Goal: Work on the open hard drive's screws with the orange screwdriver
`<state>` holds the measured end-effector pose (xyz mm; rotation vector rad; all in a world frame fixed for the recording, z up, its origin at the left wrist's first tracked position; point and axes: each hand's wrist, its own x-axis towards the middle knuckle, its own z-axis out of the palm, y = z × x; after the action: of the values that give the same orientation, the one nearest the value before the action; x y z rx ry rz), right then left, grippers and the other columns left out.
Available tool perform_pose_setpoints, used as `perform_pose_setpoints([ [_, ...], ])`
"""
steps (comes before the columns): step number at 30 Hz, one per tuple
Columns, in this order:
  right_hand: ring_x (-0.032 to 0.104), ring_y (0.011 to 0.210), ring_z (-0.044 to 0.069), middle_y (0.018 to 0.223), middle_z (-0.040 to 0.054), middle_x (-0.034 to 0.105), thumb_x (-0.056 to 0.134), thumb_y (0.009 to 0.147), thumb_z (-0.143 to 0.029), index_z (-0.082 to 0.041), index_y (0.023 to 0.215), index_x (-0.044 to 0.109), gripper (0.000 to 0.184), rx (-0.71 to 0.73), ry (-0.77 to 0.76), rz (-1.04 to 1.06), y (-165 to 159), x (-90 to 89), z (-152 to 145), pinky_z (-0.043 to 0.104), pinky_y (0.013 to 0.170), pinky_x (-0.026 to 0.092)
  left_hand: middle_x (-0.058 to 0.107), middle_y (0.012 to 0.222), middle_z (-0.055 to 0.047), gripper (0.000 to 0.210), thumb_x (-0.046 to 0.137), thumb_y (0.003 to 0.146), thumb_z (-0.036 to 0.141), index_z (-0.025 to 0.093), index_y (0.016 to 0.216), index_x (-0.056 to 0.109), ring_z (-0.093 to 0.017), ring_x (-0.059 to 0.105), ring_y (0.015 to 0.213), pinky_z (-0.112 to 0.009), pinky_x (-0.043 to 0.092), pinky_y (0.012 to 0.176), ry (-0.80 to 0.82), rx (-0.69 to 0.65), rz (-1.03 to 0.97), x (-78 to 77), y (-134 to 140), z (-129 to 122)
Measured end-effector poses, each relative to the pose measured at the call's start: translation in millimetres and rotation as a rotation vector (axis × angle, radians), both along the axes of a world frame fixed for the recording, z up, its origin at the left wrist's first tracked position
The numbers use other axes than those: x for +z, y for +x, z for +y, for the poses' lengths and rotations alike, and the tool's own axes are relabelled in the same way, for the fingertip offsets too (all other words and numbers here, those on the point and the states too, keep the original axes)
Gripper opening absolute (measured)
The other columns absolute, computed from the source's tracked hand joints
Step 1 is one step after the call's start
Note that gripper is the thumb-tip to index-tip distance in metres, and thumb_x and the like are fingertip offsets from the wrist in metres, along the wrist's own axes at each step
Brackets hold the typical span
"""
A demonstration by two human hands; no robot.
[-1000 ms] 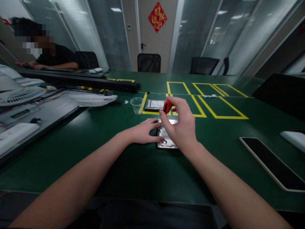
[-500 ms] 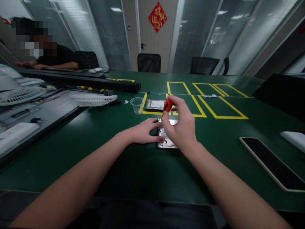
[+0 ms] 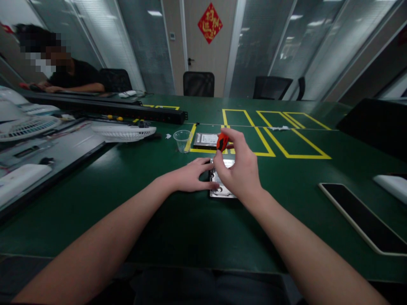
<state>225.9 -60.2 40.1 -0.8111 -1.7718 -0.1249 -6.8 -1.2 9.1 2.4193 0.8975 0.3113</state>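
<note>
A silver hard drive [image 3: 222,192] lies flat on the green table in front of me. My left hand [image 3: 195,174] steadies it at the left edge, with thumb and fingers set apart on its top and side. Above the drive, my right hand [image 3: 239,165] grips a screwdriver [image 3: 222,142] by its red and black handle, thumb and fingers closed round it. The handle stands nearly upright. Its shaft and tip are hidden behind my right fingers, which also cover the drive's right part.
Behind lies a second hard drive [image 3: 205,140] inside yellow tape, beside a clear plastic cup [image 3: 182,142]. A phone [image 3: 362,216] rests at right. White fan parts [image 3: 125,132] and a long black bar [image 3: 111,109] occupy the left. A person [image 3: 78,76] sits at far left.
The screwdriver handle has turned slightly within my right fingers, and that hand has shifted a little to the left. My left hand and the drive stay in place.
</note>
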Motion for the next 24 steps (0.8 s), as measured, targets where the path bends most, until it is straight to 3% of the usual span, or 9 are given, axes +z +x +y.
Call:
perform_pose_setpoints([
  [6, 0.083, 0.128, 0.034, 0.144, 0.0121, 0.081, 0.078, 0.115, -0.024, -0.032, 0.163, 0.070, 0.050, -0.055, 0.036, -0.003, 3.0, 1.6, 2.8, 0.056, 0.108, 0.078, 0.054, 0.206, -0.018, 0.100, 0.083, 0.112, 0.091, 0.033, 0.191, 0.065, -0.052, 0.045, 0.195, -0.077, 0.037, 0.161, 0.032, -0.007, -0.006, -2.4, 0.7, 0.4],
  [9, 0.083, 0.122, 0.032, 0.138, 0.0103, 0.083, 0.075, 0.115, -0.022, -0.032, 0.160, 0.072, 0.046, -0.066, 0.045, -0.007, 3.4, 3.1, 1.8, 0.054, 0.105, 0.078, 0.053, 0.206, -0.019, 0.099, 0.083, 0.112, 0.092, 0.032, 0.189, 0.067, -0.053, 0.045, 0.195, -0.076, 0.038, 0.161, 0.036, 0.008, 0.001, -4.2, 0.0, 1.0],
  [16, 0.087, 0.130, 0.034, 0.154, 0.0137, 0.086, 0.068, 0.116, -0.018, -0.032, 0.171, 0.063, 0.057, -0.037, 0.047, 0.002, -1.3, -1.1, 1.4, 0.060, 0.111, 0.080, 0.056, 0.205, -0.017, 0.101, 0.086, 0.109, 0.093, 0.035, 0.190, 0.066, -0.053, 0.045, 0.195, -0.076, 0.039, 0.161, 0.007, -0.003, -0.010, 0.2, 0.8, -0.2],
  [24, 0.082, 0.124, 0.033, 0.142, 0.0114, 0.081, 0.075, 0.115, -0.021, -0.032, 0.162, 0.072, 0.048, -0.066, 0.012, -0.008, 3.6, 3.3, 1.6, 0.055, 0.106, 0.078, 0.052, 0.207, -0.018, 0.103, 0.083, 0.109, 0.098, 0.034, 0.188, 0.067, -0.054, 0.042, 0.196, -0.077, 0.037, 0.161, 0.007, 0.022, 0.002, -2.1, -0.1, 0.0],
])
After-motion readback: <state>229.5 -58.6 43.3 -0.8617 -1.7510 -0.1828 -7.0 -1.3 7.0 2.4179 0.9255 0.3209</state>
